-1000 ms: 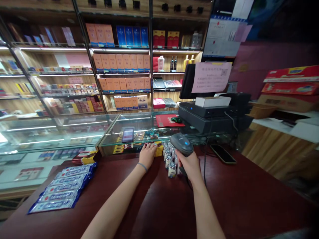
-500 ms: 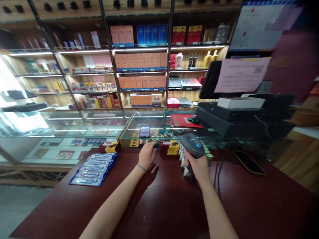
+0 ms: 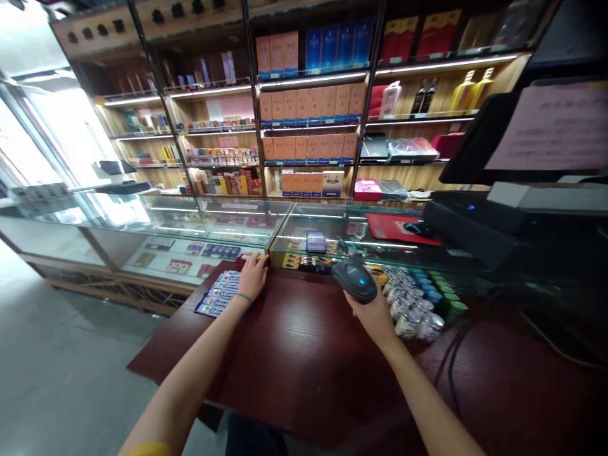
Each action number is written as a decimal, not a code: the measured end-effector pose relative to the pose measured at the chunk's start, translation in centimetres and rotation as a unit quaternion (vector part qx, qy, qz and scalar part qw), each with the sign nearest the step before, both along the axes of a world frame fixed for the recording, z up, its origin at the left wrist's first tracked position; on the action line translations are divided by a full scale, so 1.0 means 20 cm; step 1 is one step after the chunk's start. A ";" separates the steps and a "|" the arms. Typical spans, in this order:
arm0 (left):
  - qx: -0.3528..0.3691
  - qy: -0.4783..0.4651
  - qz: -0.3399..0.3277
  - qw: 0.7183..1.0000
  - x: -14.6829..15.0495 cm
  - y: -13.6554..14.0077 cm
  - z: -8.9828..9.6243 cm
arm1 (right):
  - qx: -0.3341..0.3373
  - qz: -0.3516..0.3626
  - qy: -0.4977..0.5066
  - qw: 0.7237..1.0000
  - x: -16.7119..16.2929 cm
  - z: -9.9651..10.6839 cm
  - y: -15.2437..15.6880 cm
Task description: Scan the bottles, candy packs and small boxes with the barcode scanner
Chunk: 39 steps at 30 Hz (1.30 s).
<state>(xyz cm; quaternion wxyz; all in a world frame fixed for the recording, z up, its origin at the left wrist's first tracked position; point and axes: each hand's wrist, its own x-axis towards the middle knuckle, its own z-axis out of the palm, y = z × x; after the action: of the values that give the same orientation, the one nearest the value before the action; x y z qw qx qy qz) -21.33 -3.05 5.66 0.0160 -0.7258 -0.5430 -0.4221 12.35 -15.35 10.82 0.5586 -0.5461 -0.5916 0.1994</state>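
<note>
My right hand (image 3: 373, 310) is wrapped round the handle of a black barcode scanner (image 3: 355, 278), with a blue light showing on top. My left hand (image 3: 254, 277) reaches to the far edge of the dark red table, its fingers stretched out over a stack of red-and-yellow packets (image 3: 243, 258). Whether the fingertips touch them I cannot tell. Beside that hand lie blue-and-white packets (image 3: 218, 294) in an overlapping row, partly covered by it. Right of the scanner stand several small jars or cans (image 3: 411, 310) with silver, blue and green parts.
A glass display counter (image 3: 228, 212) runs beyond the table (image 3: 294, 354). On it lie a small device with a screen (image 3: 315, 242), a red folder (image 3: 394, 228) and a mouse (image 3: 417, 228). A monitor (image 3: 536, 126) stands at right; black cables (image 3: 453, 380) cross the table. Stocked shelves (image 3: 308, 126) line the wall.
My view has turned and shifted. My left hand has moved left, from the counter's middle to the red-and-yellow packets. The scanner stays in my right hand, and more jars show beside it.
</note>
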 end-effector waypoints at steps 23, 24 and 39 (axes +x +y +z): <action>-0.064 0.050 0.021 0.996 -0.16 0.08 -0.02 | -0.053 0.103 -0.060 0.991 -0.22 -0.15 -0.02; -0.052 0.040 0.020 0.998 -0.15 0.06 0.00 | -0.047 0.099 -0.057 0.992 -0.21 -0.15 -0.02; -0.129 -0.739 -0.126 0.649 0.50 -0.20 -0.02 | -0.023 0.014 -0.078 0.997 -0.03 -0.19 -0.03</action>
<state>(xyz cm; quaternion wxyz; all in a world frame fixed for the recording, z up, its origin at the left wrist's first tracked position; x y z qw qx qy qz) -11.24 -7.00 5.20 -0.5374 -0.2299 -0.3274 -0.7424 11.65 -15.86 7.09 0.4953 -0.5644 -0.6363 0.1768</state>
